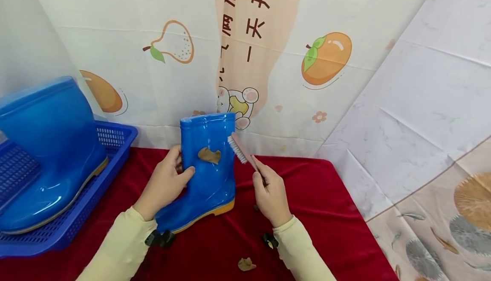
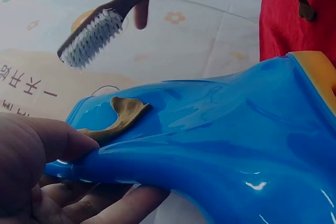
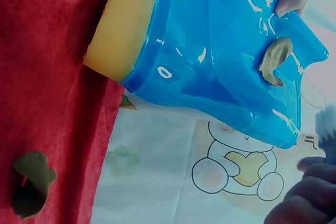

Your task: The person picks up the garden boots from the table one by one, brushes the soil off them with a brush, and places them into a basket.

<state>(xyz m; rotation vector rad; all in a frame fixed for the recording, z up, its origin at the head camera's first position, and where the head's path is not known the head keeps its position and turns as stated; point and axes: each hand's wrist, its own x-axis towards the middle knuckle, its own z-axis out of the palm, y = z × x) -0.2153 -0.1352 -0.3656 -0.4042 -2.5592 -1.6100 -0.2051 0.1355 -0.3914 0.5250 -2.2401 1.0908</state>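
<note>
A shiny blue rain boot [image 1: 211,187] with a yellow sole stands on the red cloth, its toe to the lower left. My left hand [image 1: 165,183] grips the front of its shaft, thumb on the near side and fingers behind, as the left wrist view shows. A brown mud-like patch [image 1: 209,155] clings to the shaft; its edge curls away in the left wrist view [image 2: 123,119]. My right hand [image 1: 271,193] holds a scrubbing brush [image 1: 241,149] by the handle. The brush's white bristles face the boot's back edge, apart from the patch.
To the left, a blue plastic basket [image 1: 119,135] holds another blue rain boot [image 1: 50,144]. A loose brown piece [image 1: 246,264] lies on the red cloth [image 1: 318,212] near the front. Behind the table hangs a white printed curtain [image 1: 276,76].
</note>
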